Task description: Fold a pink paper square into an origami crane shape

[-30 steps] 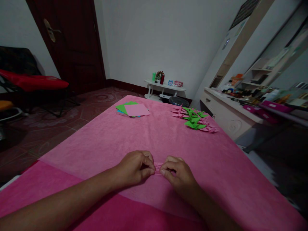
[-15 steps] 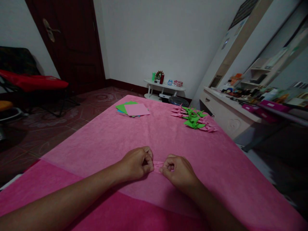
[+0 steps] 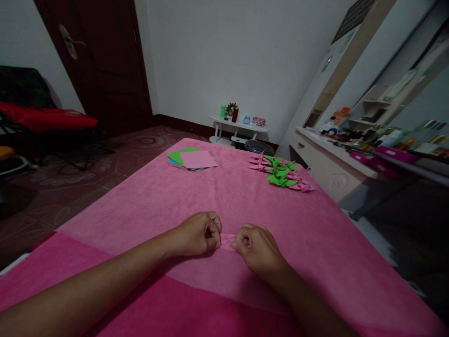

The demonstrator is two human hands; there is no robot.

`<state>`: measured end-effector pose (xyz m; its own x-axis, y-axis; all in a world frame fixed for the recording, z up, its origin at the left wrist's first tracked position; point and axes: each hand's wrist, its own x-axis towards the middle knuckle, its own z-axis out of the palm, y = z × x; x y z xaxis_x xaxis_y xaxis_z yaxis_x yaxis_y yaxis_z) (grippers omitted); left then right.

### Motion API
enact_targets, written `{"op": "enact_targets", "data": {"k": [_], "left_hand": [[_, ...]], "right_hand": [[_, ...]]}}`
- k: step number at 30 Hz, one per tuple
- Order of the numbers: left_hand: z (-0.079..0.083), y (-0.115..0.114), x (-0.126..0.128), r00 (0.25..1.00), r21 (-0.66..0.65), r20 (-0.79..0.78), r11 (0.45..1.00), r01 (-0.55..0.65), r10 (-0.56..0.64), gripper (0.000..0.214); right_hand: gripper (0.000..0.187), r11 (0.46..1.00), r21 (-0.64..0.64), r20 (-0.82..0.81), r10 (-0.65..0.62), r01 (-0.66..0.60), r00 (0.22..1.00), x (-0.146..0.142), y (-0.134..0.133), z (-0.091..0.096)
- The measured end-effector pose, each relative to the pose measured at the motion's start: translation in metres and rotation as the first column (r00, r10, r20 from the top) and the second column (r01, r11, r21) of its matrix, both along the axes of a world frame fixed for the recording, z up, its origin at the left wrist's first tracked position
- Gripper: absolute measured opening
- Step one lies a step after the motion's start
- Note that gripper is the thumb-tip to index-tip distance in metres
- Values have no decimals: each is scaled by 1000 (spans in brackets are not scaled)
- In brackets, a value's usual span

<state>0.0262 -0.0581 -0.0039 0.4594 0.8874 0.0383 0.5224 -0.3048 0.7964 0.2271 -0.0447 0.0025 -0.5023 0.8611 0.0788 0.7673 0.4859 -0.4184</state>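
Observation:
A small folded piece of pink origami paper [image 3: 228, 241] lies between my hands, low over the pink cloth. My left hand [image 3: 203, 234] pinches its left end, fingers curled and thumb pressed in. At its right end my right hand [image 3: 257, 245] is closed in the same kind of pinch. Only the creased middle of the paper shows; both ends are hidden by my fingers.
A fanned stack of square paper [image 3: 199, 159], pink on top of green and blue, lies at the far left of the cloth-covered table [image 3: 150, 201]. Several folded pink and green paper cranes [image 3: 280, 178] sit far right. A dresser [image 3: 336, 164] stands beyond the right edge.
Both hands keep their pinch on the pink paper. The hands sit very slightly further left and higher in view, and the whole scene has shifted a little left as well.

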Motion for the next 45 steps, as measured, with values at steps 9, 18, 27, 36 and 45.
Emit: {"op": "enact_targets", "data": {"k": [9,18,27,36,45], "left_hand": [[2,-2,6,993,46,-81,996,-76,80,13],[-3,-2,8,985,87,-98,987,-133,141,6],[-12,0,10,979,175,-91,971,-163,180,8],[-10,3,5,995,204,-13,975,-93,98,11],[6,-3,-4,978,123,-165,986,-110,130,32]], "right_hand": [[17,1000,11,39,0,0,999,1,0,0],[14,999,48,94,5,-9,996,-1,-1,-1],[13,999,35,87,-12,9,996,1,-2,0],[11,1000,19,28,-4,3,1000,4,-1,-2],[28,1000,-28,-45,5,-7,999,7,2,-2]]}}
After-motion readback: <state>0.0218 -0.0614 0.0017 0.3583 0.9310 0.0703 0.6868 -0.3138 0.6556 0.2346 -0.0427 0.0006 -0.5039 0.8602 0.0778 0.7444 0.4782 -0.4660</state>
